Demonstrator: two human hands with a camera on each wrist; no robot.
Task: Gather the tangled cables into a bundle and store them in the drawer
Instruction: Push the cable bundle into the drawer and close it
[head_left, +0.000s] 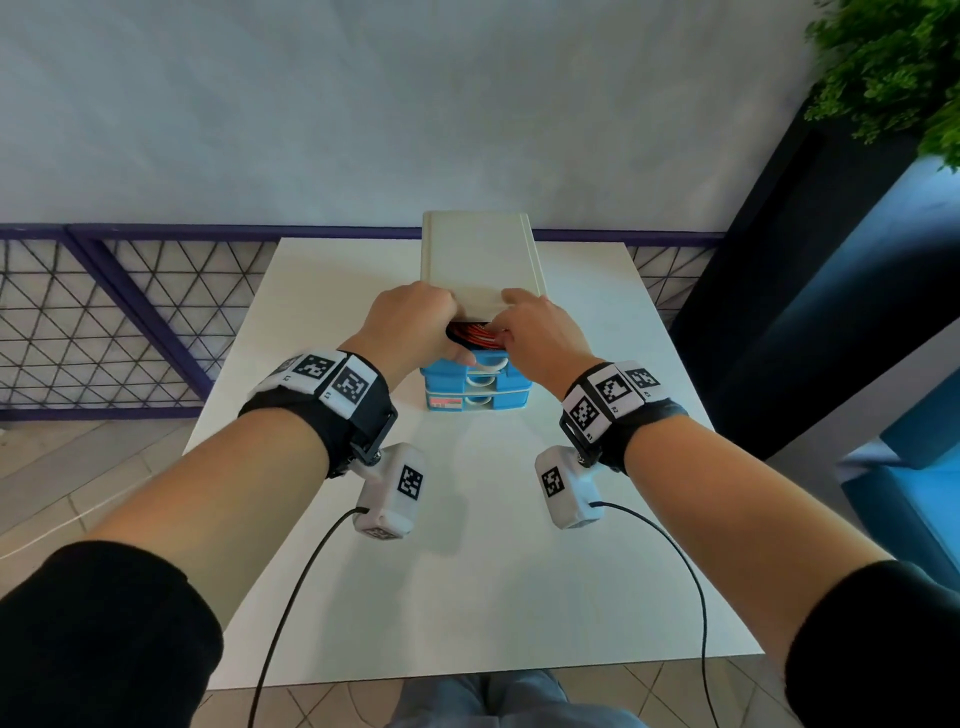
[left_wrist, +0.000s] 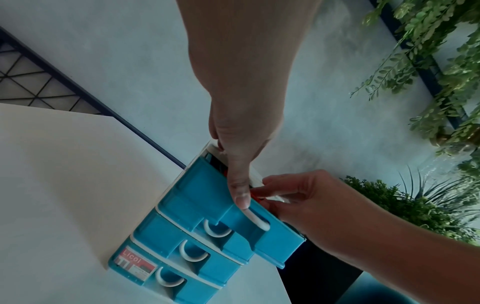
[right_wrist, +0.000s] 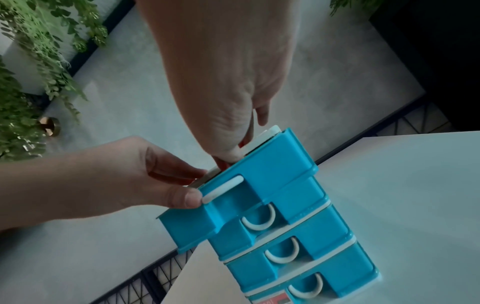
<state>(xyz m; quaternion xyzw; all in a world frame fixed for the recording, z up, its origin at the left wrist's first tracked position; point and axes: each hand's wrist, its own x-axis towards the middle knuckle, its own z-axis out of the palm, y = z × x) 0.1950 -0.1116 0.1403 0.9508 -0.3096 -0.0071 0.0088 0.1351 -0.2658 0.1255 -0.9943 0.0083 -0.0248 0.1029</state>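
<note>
A small drawer unit (head_left: 480, 260) with a cream top and blue drawers stands at the middle of the white table (head_left: 467, 582). Its top drawer (head_left: 494, 360) (left_wrist: 207, 195) (right_wrist: 275, 162) is pulled partway out. A bundle of red and orange cables (head_left: 474, 332) (left_wrist: 255, 195) lies inside, mostly hidden by both hands. My left hand (head_left: 415, 322) (right_wrist: 155, 181) covers the drawer's left side, thumb on the front rim by the white handle, fingers curled down onto the cables. My right hand (head_left: 535, 327) (left_wrist: 298, 197) curls into the right side on the cables, one fingertip on the unit's top.
Three lower drawers (right_wrist: 285, 253) of the unit are closed. A purple mesh fence (head_left: 104, 322) runs behind the table, a dark partition with plants (head_left: 893, 67) stands at the right, and a blue seat (head_left: 919, 493) is beside it. Bare tabletop lies on my side of the unit.
</note>
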